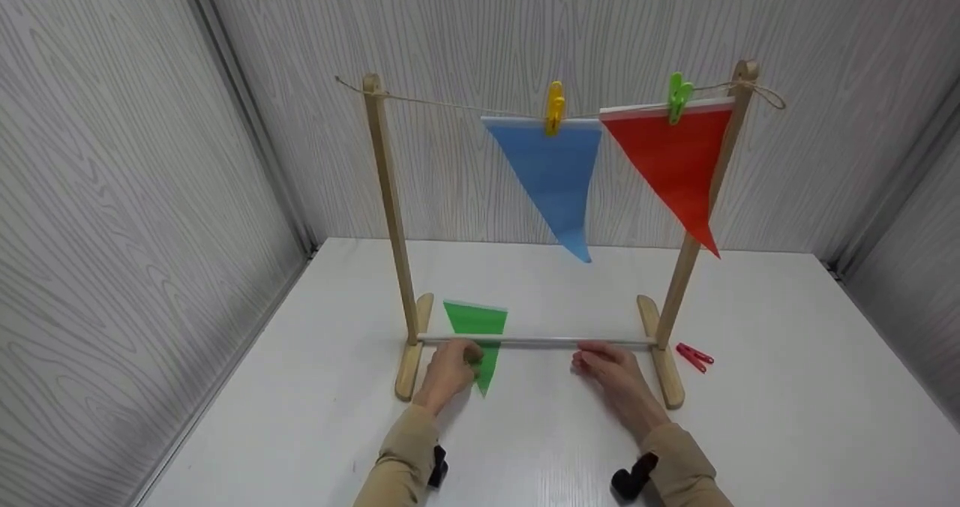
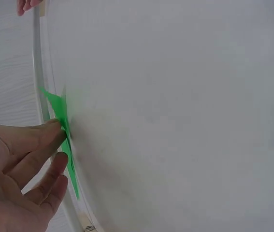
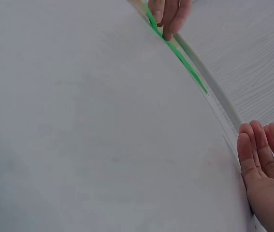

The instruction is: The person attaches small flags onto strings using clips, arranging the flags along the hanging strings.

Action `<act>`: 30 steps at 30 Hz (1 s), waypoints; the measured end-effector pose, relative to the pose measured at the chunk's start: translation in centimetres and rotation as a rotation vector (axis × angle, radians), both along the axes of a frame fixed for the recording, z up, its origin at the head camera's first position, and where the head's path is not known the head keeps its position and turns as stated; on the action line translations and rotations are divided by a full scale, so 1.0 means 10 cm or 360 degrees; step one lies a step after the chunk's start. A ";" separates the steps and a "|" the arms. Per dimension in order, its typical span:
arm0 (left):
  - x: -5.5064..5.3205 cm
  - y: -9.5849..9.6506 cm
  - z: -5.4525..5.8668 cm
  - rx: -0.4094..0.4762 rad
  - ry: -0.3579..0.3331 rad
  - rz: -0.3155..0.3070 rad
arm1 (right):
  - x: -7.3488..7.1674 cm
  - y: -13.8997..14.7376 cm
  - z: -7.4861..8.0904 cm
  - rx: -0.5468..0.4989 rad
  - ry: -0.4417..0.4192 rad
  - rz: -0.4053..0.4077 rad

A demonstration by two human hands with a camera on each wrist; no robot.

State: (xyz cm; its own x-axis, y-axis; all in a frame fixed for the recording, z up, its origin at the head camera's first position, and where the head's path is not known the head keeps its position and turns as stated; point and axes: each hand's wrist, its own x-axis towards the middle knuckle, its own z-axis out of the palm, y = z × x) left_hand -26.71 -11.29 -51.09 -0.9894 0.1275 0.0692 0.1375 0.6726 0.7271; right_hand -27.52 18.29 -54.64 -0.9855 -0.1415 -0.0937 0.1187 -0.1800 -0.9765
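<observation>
A green pennant (image 1: 489,357) lies on the white table, passing under the low white rod (image 1: 551,340) of a wooden stand. My left hand (image 1: 452,372) is at the pennant's left side and pinches its edge; in the left wrist view the thumb and fingertips meet at the green pennant (image 2: 65,121). Close to the rod's right half, my right hand (image 1: 613,379) has its fingers loosely bent with nothing in them, as the right wrist view shows of the same hand (image 3: 267,166).
From a string (image 1: 457,106) between two wooden posts hang a blue pennant (image 1: 559,177) under a yellow clothespin (image 1: 554,109) and a red pennant (image 1: 675,154) under a green clothespin (image 1: 678,99). A red clothespin (image 1: 695,357) lies right of the stand's right foot (image 1: 667,378).
</observation>
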 end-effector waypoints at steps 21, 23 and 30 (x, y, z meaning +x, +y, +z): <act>0.02 0.13 -0.02 0.0010 0.0021 -0.0215 | 0.02 -0.02 0.02 0.0199 0.0078 0.0009; 0.02 0.14 -0.02 -0.0010 -0.0004 -0.0223 | 0.02 -0.03 0.02 0.0185 0.0081 0.0009; 0.01 0.14 -0.03 -0.0069 -0.0051 -0.0221 | 0.02 -0.04 0.03 0.0188 0.0065 0.0004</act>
